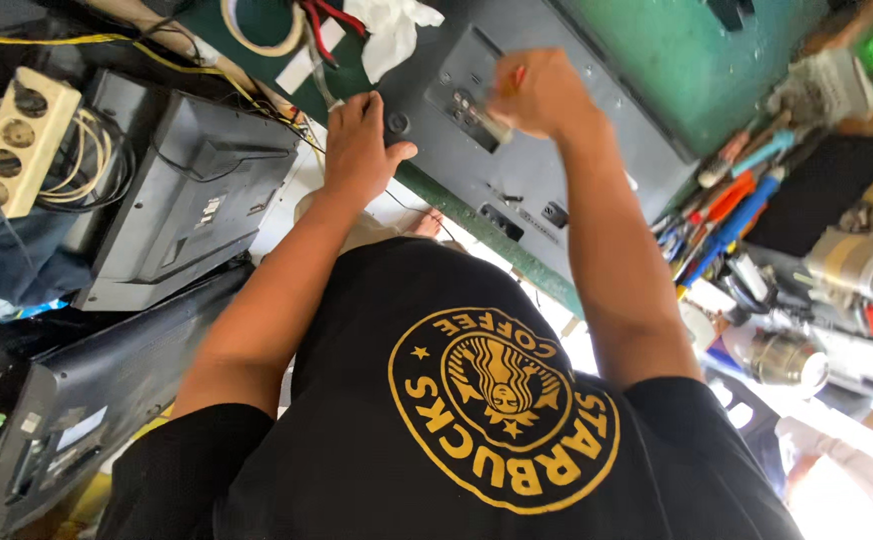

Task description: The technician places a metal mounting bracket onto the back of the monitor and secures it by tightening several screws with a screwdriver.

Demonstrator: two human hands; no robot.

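Note:
A grey flat-screen back panel (557, 150) lies face down on a green bench top (697, 60). My right hand (542, 95) is closed around a small screwdriver with an orange handle (505, 100). Its tip sits at the recessed connector plate (462, 95) of the panel. My left hand (357, 140) lies flat on the panel's near edge, fingers spread, next to a round socket (398, 123). It holds nothing. My black shirt with a round yellow print (502, 400) fills the bottom of the view.
A second dark screen housing (197, 200) stands at the left, a third (77, 400) lower left. A beige power strip with coiled cable (17, 140) is far left. White cloth (392, 35) and a tape ring (257, 30) lie beyond. Screwdrivers (737, 200) and tape rolls (857, 260) crowd the right.

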